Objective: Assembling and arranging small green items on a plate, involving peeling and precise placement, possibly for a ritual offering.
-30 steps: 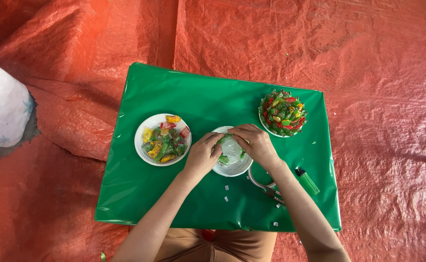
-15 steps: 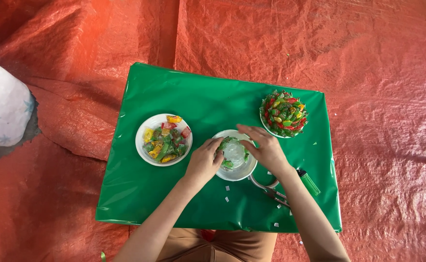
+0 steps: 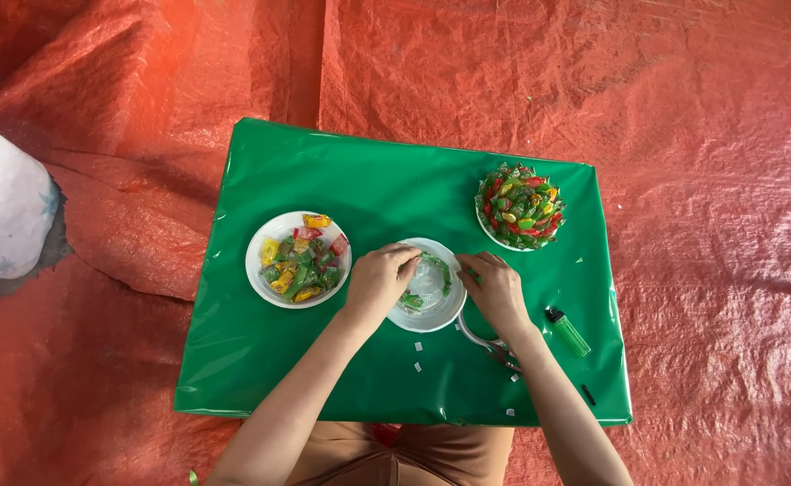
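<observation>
Middle white bowl (image 3: 428, 288) is found at the centre of the green sheet (image 3: 395, 180), which is spread on an orange tarpaulin (image 3: 683, 108) on the floor. Compared with a second ago, both hands have been drawn apart from over the bowl, so that its inside, then largely covered, is now exposed; the work on a piece over the bowl seems to have been let go or finished.

The left hand (image 3: 379, 281) is laid on the bowl's left rim, fingers curled over the edge. The right hand (image 3: 496, 290) is held just beside the right rim, fingers bent; whether anything small is pinched in it cannot be told.

Only a few green scraps are seen in the middle bowl. Yellow, green and red wrapped sweets are held loosely in the left bowl (image 3: 298, 259), and the far right bowl (image 3: 519, 207) is heaped with red and green ones. Scissors (image 3: 490, 342) lie under the right wrist, a green lighter (image 3: 568, 331) near them, and white scraps (image 3: 418, 346) are scattered close by.
</observation>
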